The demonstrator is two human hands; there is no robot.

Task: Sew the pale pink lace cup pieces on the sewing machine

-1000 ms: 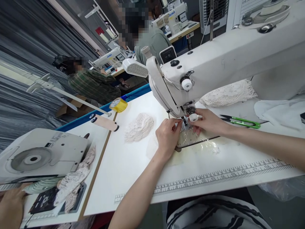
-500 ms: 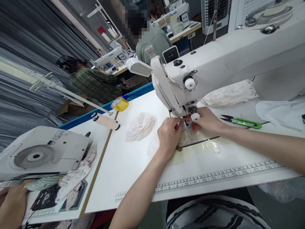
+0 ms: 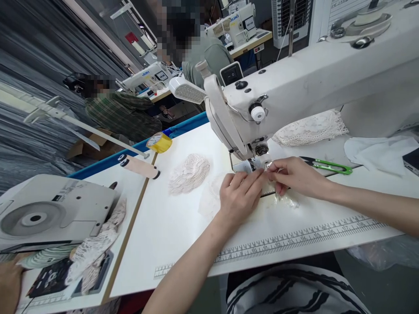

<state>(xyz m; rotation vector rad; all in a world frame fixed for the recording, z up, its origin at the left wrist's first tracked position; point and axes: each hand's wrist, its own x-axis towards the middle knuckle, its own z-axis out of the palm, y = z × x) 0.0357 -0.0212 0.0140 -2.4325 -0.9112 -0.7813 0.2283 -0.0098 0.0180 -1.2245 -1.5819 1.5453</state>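
Observation:
My left hand [image 3: 240, 196] lies over the bed of a white sewing machine [image 3: 304, 83], just in front of the needle area [image 3: 253, 163]. Its fingers are stretched out and point right, the tips close to those of my right hand [image 3: 291, 176]. The right thumb and fingers are pinched together; what is between them is too small or hidden to make out. A sheer pale cloth piece [image 3: 209, 198] lies beside and partly behind my left hand. Crinkled clear film [image 3: 288, 201] shows below my right hand.
Green-handled thread snips [image 3: 334, 166] lie right of my right hand. Folded lace [image 3: 309, 128] rests behind, and another lace piece [image 3: 190, 173] lies left. A yellow tape roll [image 3: 159, 142], thread cone [image 3: 139, 166] and printed ruler [image 3: 294, 240] are around. A co-worker's hand [image 3: 9, 279] is far left.
Both hands have moved from beside the needle toward the front of the machine bed. My left fingers have straightened out, and my right hand has shifted right. The view has shifted slightly.

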